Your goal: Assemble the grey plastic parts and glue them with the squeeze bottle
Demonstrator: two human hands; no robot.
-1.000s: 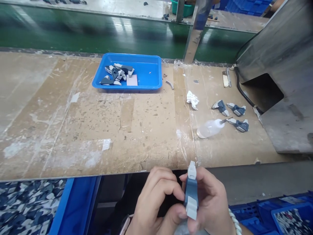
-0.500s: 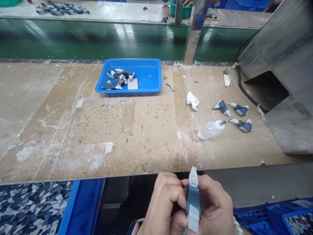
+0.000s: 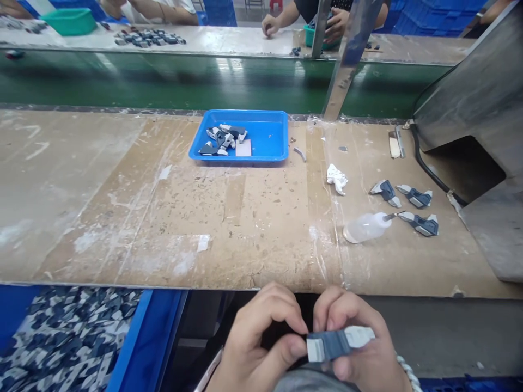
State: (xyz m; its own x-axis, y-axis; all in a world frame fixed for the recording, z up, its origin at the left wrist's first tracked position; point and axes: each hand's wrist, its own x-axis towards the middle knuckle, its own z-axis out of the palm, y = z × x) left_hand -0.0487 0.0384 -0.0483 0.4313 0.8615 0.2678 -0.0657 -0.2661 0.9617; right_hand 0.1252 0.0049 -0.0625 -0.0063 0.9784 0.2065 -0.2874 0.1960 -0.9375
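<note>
A dark blue and light grey plastic part point(image 3: 337, 344) lies nearly level between my hands at the bottom centre. My right hand point(image 3: 359, 337) grips it, fingers behind and thumb below. My left hand point(image 3: 269, 337) is curled at its left end, with thumb and forefinger tips close together by the part; whether they pinch it cannot be made out. Three similar parts, one of them point(image 3: 420, 224) nearest, lie on the bench at the right. Beside them a translucent bottle point(image 3: 365, 227) with a thin metal tip rests on its side.
A blue tray point(image 3: 267, 136) holds several parts and a pinkish block. Crumpled white tissue point(image 3: 337, 179) lies right of centre. A blue bin point(image 3: 131, 337) full of parts stands lower left. A metal housing point(image 3: 474, 109) is at right. Other people's hands point(image 3: 272, 25) work beyond the green divider.
The held part has turned from upright to nearly level, its longer grey end now pointing right. The view has shifted, so the bench appears further right and lower, and people's arms now show at the top.
</note>
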